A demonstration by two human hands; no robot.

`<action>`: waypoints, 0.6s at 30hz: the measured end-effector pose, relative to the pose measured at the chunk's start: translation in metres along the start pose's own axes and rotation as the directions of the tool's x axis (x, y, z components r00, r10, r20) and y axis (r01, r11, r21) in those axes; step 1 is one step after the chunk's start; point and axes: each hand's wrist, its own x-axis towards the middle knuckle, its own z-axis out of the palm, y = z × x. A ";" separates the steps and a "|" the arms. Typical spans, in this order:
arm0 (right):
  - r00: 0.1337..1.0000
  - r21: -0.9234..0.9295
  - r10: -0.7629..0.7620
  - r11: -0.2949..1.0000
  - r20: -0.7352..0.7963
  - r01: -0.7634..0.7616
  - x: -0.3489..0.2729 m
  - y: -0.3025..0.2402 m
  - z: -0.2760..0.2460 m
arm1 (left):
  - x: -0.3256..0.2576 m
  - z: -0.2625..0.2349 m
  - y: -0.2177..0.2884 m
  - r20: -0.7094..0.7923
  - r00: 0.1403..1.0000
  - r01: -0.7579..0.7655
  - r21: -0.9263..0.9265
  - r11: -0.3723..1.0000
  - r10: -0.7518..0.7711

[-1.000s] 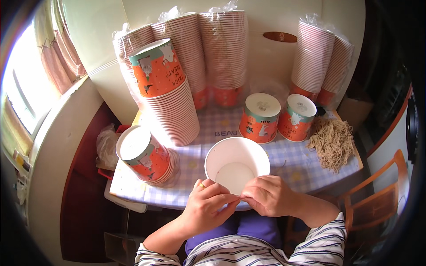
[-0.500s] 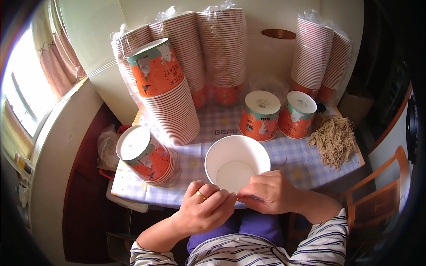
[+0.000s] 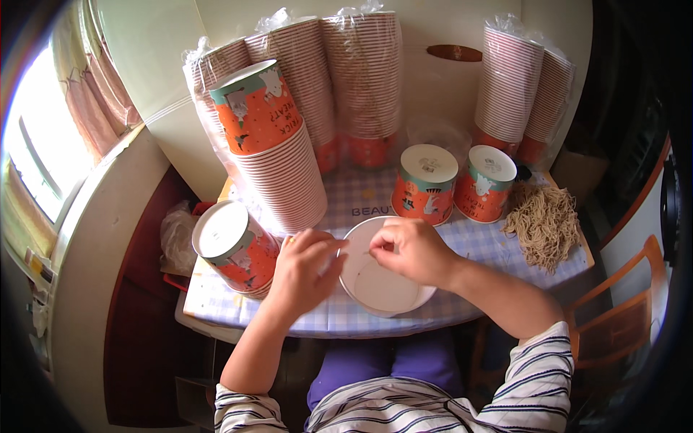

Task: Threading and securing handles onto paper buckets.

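Observation:
A white paper cup (image 3: 386, 292) lies mouth up on the checked table (image 3: 325, 321) in front of me. My left hand (image 3: 303, 270) grips its left rim with curled fingers. Over the cup's far rim, my right hand (image 3: 411, 249) has thumb and finger pinched together on what looks like a thin pale strand; the strand itself is hard to make out. Both forearms come in from below, the right one in a striped sleeve.
A tall stack of orange printed cups (image 3: 278, 155) leans at the left. Three single cups stand upside down (image 3: 234, 245) (image 3: 426, 184) (image 3: 491, 180). A bundle of tan string (image 3: 545, 224) lies at the right. Plastic-wrapped cup stacks (image 3: 361, 72) (image 3: 520, 86) line the wall. A wooden chair (image 3: 624, 317) stands right.
Both hands have moved from the cup's near rim up to its left and far rim. The cup has shifted slightly toward me.

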 end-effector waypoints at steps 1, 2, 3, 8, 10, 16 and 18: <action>0.995 -0.041 0.092 0.995 0.022 -0.091 0.005 0.004 0.001 | 0.001 0.005 -0.011 0.045 0.989 0.145 -0.130 0.981 -0.140; 0.995 -0.044 0.093 0.995 0.020 -0.092 0.007 0.011 0.006 | 0.002 0.011 -0.022 0.108 0.957 0.288 -0.251 0.924 -0.269; 0.994 -0.100 0.104 0.990 0.026 -0.100 0.010 0.019 0.012 | 0.002 0.016 -0.031 0.130 0.942 0.332 -0.234 0.914 -0.309; 0.993 -0.234 0.115 0.967 0.038 -0.103 0.019 0.029 0.027 | 0.000 0.036 -0.055 0.261 0.873 0.471 -0.231 0.851 -0.412; 0.994 -0.255 0.106 0.962 0.005 -0.102 0.022 0.027 0.027 | 0.001 0.041 -0.061 0.256 0.893 0.427 -0.221 0.877 -0.370; 0.996 -0.339 0.086 0.937 -0.001 -0.081 0.029 0.028 0.032 | 0.004 0.049 -0.068 0.263 0.903 0.409 -0.289 0.866 -0.339; 0.995 -0.344 0.100 0.934 0.003 -0.093 0.030 0.027 0.032 | 0.005 0.047 -0.065 0.274 0.899 0.418 -0.294 0.860 -0.343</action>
